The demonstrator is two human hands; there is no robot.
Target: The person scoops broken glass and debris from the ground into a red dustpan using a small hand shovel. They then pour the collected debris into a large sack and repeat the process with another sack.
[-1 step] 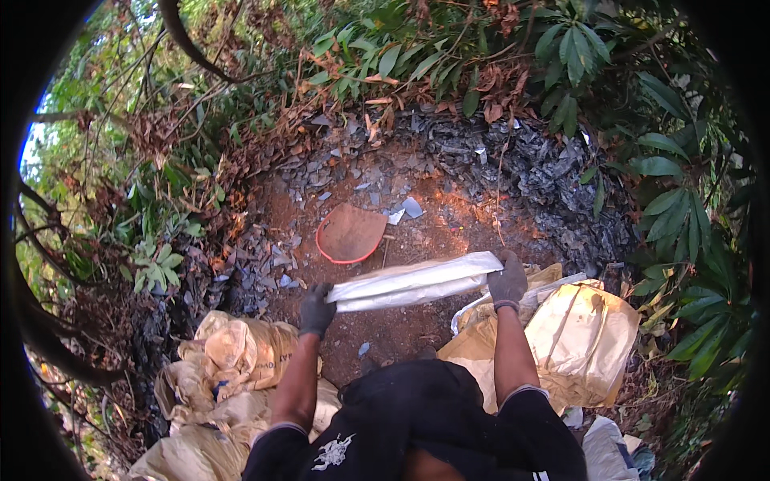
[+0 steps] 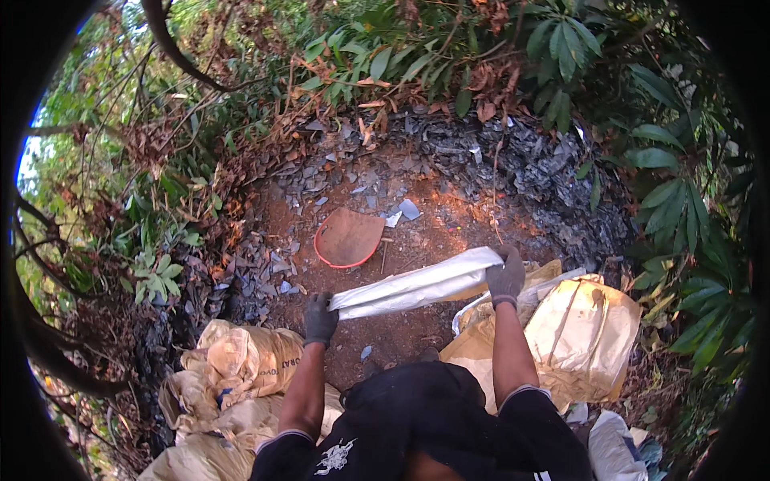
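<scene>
A long, folded white sheet, perhaps a woven sack (image 2: 413, 282), is stretched between my gloved hands above the bare soil. My left hand (image 2: 321, 319), in a dark grey glove, is closed on its lower left end. At the higher right end, my right hand (image 2: 505, 276) grips it, fingers wrapped round the edge. Just beyond the sheet lies a reddish-brown, scoop-shaped pan (image 2: 350, 238) with a bright red rim. Flattened tan sacks (image 2: 581, 333) lie beside my right forearm, partly under the sheet's right end.
Crumpled tan sacks (image 2: 249, 361) are heaped at my left. A dark pile of burnt-looking, flaky scraps (image 2: 553, 188) curves along the far right. Grey shards (image 2: 410, 210) dot the soil. Leafy bushes (image 2: 662, 152) and a bent branch (image 2: 172, 48) ring the spot. A whitish sack (image 2: 616, 449) lies at lower right.
The white sheet now tilts more, its left end lower. My left hand has moved slightly right and down; my right hand has risen a little, still gripping.
</scene>
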